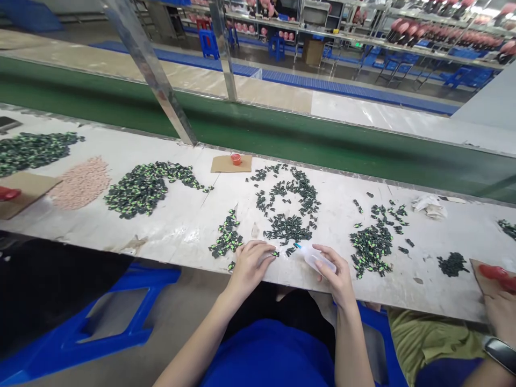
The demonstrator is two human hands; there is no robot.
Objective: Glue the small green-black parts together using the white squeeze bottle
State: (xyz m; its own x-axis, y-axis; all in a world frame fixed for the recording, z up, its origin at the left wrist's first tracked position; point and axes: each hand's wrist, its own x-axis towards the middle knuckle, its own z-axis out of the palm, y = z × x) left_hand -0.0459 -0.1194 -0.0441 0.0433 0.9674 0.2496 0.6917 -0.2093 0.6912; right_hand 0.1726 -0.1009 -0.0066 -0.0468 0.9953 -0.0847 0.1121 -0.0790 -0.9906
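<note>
Between the thumb and fingers of my left hand [253,262] is a small black-and-green part [276,253], pinched just above the table's near edge. My right hand [335,271] is wrapped round a translucent squeeze bottle [318,258]. The bottle's blue nozzle tip [297,245] points left toward my left hand, with a gap between them. Just beyond both hands lies a heap of small dark parts [288,228]. Left of my left hand sits a pile of black-and-green parts [226,235]; another black-and-green pile [371,248] is right of my right hand.
Farther left are a large black-and-green heap [137,191] and a pink pile [83,184]. A red cup [236,158] stands on cardboard [220,164] at the back. A metal post [161,86] rises behind. At right, a co-worker's hand [502,314] is beside red objects [494,272].
</note>
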